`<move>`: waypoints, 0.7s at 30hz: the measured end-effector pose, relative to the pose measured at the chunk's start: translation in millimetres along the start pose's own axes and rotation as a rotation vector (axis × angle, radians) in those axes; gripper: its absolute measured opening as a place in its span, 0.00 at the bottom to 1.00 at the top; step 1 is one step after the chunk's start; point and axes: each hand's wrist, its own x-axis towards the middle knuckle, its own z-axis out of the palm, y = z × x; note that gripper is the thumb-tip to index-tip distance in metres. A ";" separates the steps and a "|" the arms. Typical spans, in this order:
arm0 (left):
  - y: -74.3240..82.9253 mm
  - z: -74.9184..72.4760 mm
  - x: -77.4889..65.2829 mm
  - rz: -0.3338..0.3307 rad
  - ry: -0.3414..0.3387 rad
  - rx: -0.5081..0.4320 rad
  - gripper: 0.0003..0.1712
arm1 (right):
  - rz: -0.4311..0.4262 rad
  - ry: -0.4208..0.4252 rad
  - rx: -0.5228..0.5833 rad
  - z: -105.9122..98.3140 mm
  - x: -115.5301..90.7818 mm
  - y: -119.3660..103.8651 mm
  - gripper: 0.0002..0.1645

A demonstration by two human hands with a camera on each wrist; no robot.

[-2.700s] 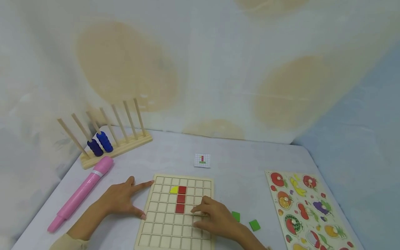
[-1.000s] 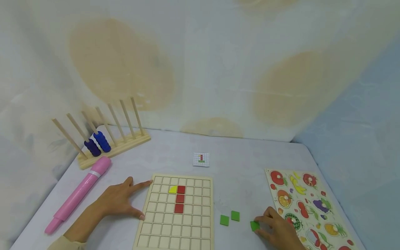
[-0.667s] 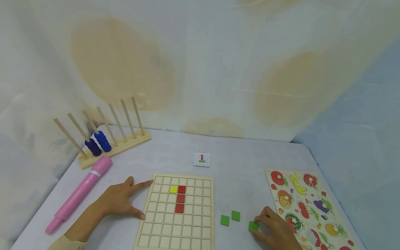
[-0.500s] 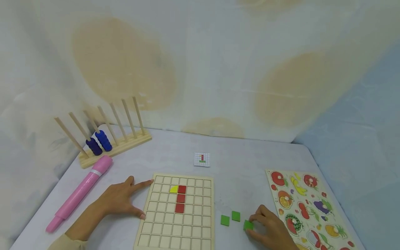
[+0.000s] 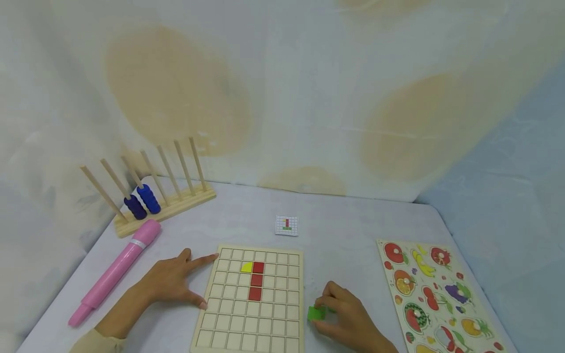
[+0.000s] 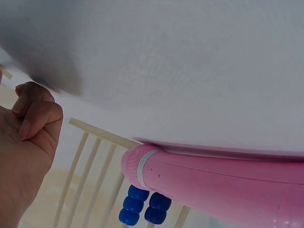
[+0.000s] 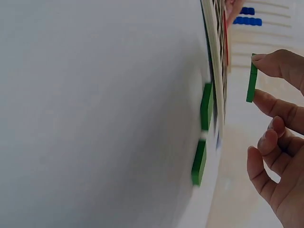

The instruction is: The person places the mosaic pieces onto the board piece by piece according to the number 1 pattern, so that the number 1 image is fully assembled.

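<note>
the right hand (image 5: pixel 346 314) pinches a green tile (image 7: pixel 252 78) at opposite edges, thumb on one and forefinger on the other; its remaining fingers are bent, touching no tile; the held tile is off the table (image 5: pixel 344 230), just right of the board (image 5: pixel 234 310) in the head view, poking out past the fingertips; two loose tiles (image 7: pixel 206 108) lie beneath that hand, near the board's edge, with a narrow gap between them; the left hand (image 5: pixel 169 279) has thumb and forefinger spread wide, tips touching the board's left edge, its other fingers curled and gripping nothing; on the board, three red tiles (image 5: pixel 255 280) form a column, and a yellow tile (image 5: pixel 247 267) sits left of the top one; the abacus (image 5: pixel 185 202) and pink tube (image 5: pixel 116 269) lie to the left, the fruit puzzle (image 5: pixel 399 309) to the right.
</note>
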 end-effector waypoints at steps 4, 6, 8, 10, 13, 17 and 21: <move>-0.7 0.5 1.2 -0.003 -0.006 -0.003 0.65 | -0.060 -0.027 0.070 14.5 15.5 -9.8 0.14; -1.1 1.1 2.0 -0.009 -0.012 -0.006 0.65 | -0.071 -0.055 0.076 22.0 23.2 -14.9 0.13; -1.4 1.6 2.6 -0.023 -0.022 -0.009 0.65 | -0.067 -0.089 0.065 29.0 30.7 -20.8 0.12; -1.8 2.0 2.6 -0.028 -0.028 -0.014 0.65 | -0.058 -0.123 0.051 34.7 37.7 -26.8 0.12; -2.1 2.3 2.1 -0.031 -0.034 -0.018 0.65 | -0.055 -0.160 0.034 41.8 47.0 -34.6 0.11; -1.3 1.4 1.0 -0.018 -0.019 -0.019 0.65 | -0.073 -0.179 0.020 48.9 55.8 -41.4 0.11; 0.5 -0.4 0.5 -0.012 -0.013 -0.022 0.64 | -0.104 -0.181 0.003 54.8 60.4 -44.9 0.11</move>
